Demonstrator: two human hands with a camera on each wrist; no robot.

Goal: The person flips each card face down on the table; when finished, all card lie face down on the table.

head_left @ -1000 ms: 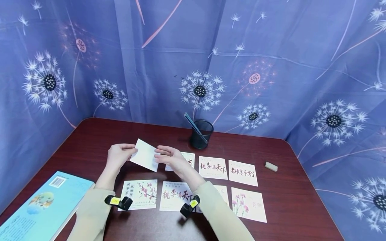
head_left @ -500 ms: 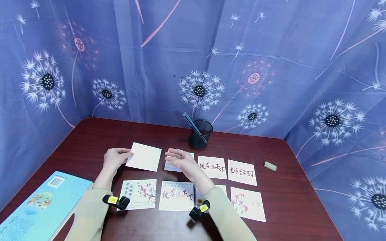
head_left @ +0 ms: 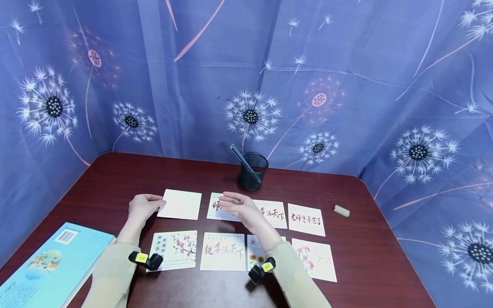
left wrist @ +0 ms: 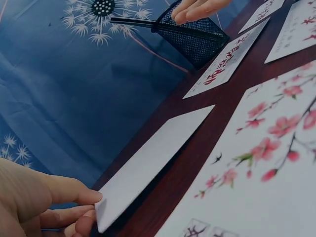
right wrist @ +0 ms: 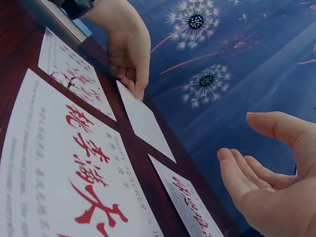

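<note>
Dark red wooden table (head_left: 115, 179) carries eight square cards, seven printed-side up; left hand (head_left: 141, 208) pinches the blank white card (head_left: 180, 204), seemingly just placed, while right hand (head_left: 242, 208) hovers empty, fingers relaxed.

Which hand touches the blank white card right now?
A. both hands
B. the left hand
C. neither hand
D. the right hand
B: the left hand pinches the blank white card at its edge, while the right hand hovers open, apart from it.
</note>
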